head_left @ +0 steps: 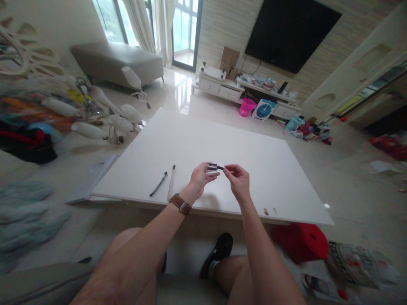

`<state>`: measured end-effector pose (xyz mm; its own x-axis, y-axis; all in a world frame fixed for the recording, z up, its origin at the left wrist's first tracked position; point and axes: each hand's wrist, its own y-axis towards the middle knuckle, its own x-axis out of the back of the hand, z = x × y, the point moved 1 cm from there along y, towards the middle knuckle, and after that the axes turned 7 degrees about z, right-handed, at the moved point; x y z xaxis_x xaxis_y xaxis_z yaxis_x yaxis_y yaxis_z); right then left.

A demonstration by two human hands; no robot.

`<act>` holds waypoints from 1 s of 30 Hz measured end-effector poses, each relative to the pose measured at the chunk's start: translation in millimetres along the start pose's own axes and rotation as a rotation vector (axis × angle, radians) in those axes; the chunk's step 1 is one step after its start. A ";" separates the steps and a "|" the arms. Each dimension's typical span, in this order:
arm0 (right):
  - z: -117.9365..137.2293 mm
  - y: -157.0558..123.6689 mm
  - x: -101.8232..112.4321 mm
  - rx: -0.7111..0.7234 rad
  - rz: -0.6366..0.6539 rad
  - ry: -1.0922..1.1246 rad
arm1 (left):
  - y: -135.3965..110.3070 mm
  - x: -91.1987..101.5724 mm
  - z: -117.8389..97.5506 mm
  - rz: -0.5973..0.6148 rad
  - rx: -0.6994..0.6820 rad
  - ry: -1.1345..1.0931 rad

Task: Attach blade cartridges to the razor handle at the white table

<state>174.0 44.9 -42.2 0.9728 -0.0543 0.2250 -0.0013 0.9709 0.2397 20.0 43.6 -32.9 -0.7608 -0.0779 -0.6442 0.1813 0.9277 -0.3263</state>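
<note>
Over the front part of a white tabletop [203,140], both of my hands are at a small black-and-clear object [211,167], too small to name. My left hand [199,178], with a brown watch strap at the wrist, is closed around its left side. From its right side a short black strip [220,168] sticks out, pinched between thumb and finger of my right hand [238,180]. On the tabletop left of my hands lie a dark pen-like tool [158,184] and a pale stick with a dark tip [171,183]. Near the front right edge are two tiny pieces, one brownish [266,211].
A red stool-like object [300,242], a plastic-wrapped pack [359,262] and a bottle [322,286] stand or lie on the floor at right. Lamp parts with white shades [92,129] are at left. Beyond the table are a pink basket [247,107] and a low cabinet [222,90].
</note>
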 end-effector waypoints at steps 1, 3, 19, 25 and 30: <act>3.4 -1.6 -4.0 0.017 0.027 -0.011 | 0.7 -0.3 1.9 0.010 -0.006 -0.006; 7.6 -3.9 -8.9 0.055 0.073 -0.057 | 1.7 -0.9 5.3 0.036 -0.012 -0.020; 12.4 -7.7 -13.0 0.188 0.086 -0.361 | -0.2 -3.3 10.4 0.100 -0.043 -0.047; 9.9 -8.1 -14.1 0.204 0.103 -0.377 | -1.9 -2.2 9.2 0.102 -0.037 0.000; 11.2 -7.5 -11.8 0.185 0.109 -0.384 | -0.6 -0.1 11.1 0.134 -0.039 -0.008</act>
<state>159.9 35.7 -36.1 0.8079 -0.0711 0.5850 -0.1743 0.9195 0.3525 26.9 39.0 -40.3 -0.7265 0.0452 -0.6857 0.2565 0.9436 -0.2095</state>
